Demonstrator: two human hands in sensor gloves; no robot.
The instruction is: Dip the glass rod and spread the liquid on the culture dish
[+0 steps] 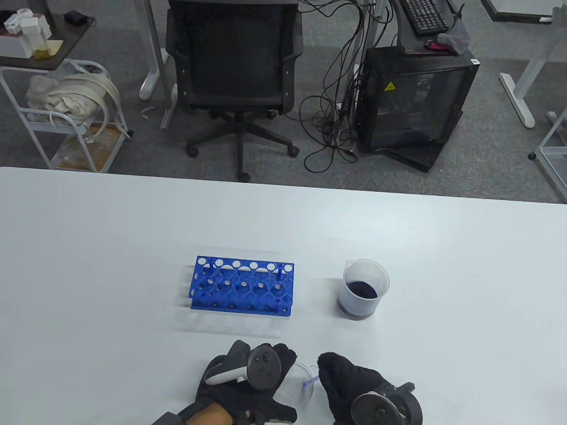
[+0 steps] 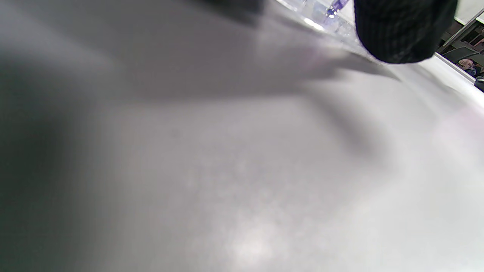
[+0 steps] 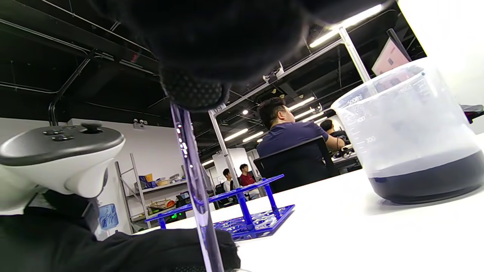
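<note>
A clear culture dish (image 1: 300, 384) lies at the table's near edge between my hands. My left hand (image 1: 248, 388) rests over its left side and holds it. My right hand (image 1: 349, 387) pinches a glass rod (image 1: 310, 381) stained purple, its tip down in the dish. In the right wrist view the rod (image 3: 193, 181) hangs down from my fingertips (image 3: 193, 92). In the left wrist view the rod tip (image 2: 336, 5) and the dish rim (image 2: 321, 24) show at the top. A beaker (image 1: 364, 289) of dark liquid stands behind my right hand, also in the right wrist view (image 3: 412, 132).
A blue test tube rack (image 1: 243, 286) stands behind my left hand, also low in the right wrist view (image 3: 242, 211). The white table (image 1: 93, 258) stretches wide to both sides. An office chair (image 1: 232, 65) and a computer case (image 1: 413, 100) stand beyond the far edge.
</note>
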